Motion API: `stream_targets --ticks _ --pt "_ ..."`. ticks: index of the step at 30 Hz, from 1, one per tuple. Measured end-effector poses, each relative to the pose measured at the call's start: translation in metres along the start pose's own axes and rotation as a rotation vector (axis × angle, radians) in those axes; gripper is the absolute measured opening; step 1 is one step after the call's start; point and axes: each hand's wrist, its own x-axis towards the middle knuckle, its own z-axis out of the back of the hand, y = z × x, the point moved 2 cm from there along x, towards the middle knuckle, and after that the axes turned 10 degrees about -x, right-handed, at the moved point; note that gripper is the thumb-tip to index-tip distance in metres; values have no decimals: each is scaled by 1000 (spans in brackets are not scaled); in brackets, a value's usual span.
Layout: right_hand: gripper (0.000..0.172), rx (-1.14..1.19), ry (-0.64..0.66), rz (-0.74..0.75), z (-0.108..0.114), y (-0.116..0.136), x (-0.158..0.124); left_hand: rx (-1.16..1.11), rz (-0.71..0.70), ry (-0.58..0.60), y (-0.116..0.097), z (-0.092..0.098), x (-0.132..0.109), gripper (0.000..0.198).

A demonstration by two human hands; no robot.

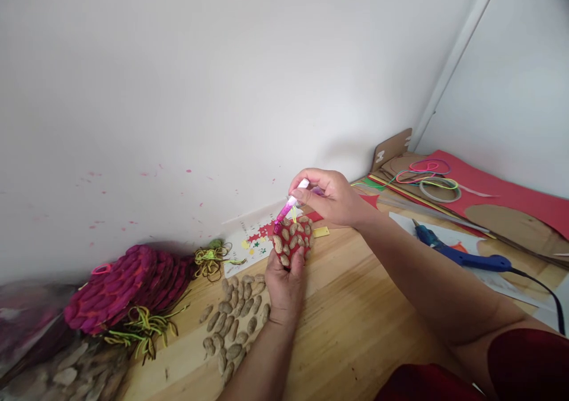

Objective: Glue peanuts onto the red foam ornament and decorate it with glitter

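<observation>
My left hand (284, 282) grips a small red piece covered with peanuts (292, 240), holding it up off the table with the thumb on its front. Pinched in my right hand (326, 193) is a paintbrush (291, 201) with a white upper part and magenta paint toward its tip. The tip touches a peanut at the upper left of the piece, where a magenta patch shows. Below my left hand, several loose unpainted peanuts (233, 318) lie on the wooden table (347, 324).
Magenta peanut-covered discs (128, 282) are stacked at left, beside yellow-green yarn (144, 330) and a bag (35, 330). A blue glue gun (462, 256) with a cord lies on paper at right. Red sheets (511, 188) and cardboard sit behind. Magenta specks mark the wall (186, 116).
</observation>
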Motion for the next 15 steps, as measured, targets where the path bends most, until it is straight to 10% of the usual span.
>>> stream_targets --ticks 15 --pt "17 -27 -17 16 4 2 0 -85 38 -9 0 0 0 31"
